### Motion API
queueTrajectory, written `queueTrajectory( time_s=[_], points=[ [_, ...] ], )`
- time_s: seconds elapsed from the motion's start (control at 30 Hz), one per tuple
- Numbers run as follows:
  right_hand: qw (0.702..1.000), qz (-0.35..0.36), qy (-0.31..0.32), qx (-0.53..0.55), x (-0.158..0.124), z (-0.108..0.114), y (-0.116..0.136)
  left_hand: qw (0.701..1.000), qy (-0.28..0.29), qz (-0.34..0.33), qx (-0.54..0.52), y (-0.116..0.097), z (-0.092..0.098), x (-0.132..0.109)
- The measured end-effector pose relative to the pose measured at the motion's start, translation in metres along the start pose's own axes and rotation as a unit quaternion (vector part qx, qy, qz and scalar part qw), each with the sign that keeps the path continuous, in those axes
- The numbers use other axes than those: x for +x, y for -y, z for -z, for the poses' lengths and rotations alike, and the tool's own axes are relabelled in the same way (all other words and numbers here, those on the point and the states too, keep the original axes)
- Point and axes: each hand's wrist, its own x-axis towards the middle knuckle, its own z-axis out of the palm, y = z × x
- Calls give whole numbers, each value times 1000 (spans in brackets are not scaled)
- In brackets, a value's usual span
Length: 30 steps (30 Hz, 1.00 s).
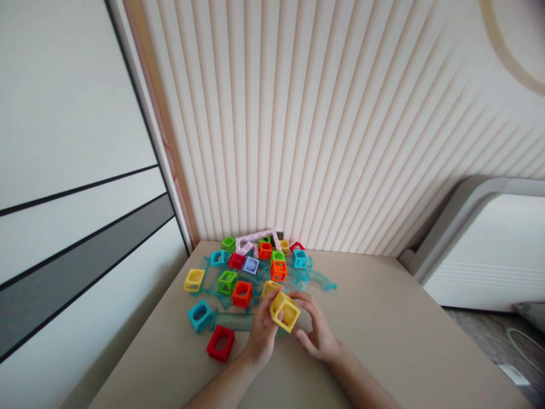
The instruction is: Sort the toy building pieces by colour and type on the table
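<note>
My left hand is closed around a hollow yellow block, a cube with rounded openings, raised above the table. On its right side is my right hand, its fingers curved and its thumb spread apart; the fingertips reach the block's upper edge, and I cannot tell if they touch it. Another yellow block lies just behind, partly hidden by the left fingers. Left of my left hand are a red block, a blue block and a clear teal track piece.
Several coloured hollow blocks, such as an orange block and a green block, lie among teal curved tracks. A pink folded strip lies by the ribbed wall. A white cabinet borders the left.
</note>
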Motion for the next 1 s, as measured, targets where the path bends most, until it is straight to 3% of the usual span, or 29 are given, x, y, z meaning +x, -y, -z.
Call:
queueTrajectory(
  time_s=[0.17, 0.4, 0.63, 1.0],
  points=[
    [993, -84, -85, -25, 5, -15, -5, 997, 26, 15, -75, -1, 5, -7],
    [975, -98, 46, -193, 24, -40, -13, 984, 128, 63, -107, -6, 1, -7],
    [971, -126, -8, -203, 15, -49, -24, 947, 257, 182, -62, -7, -9, -7],
    [980, -144, -54, -124, 7, -50, -35, 943, 252, 204, -69, -9, -11, -7]
  ],
)
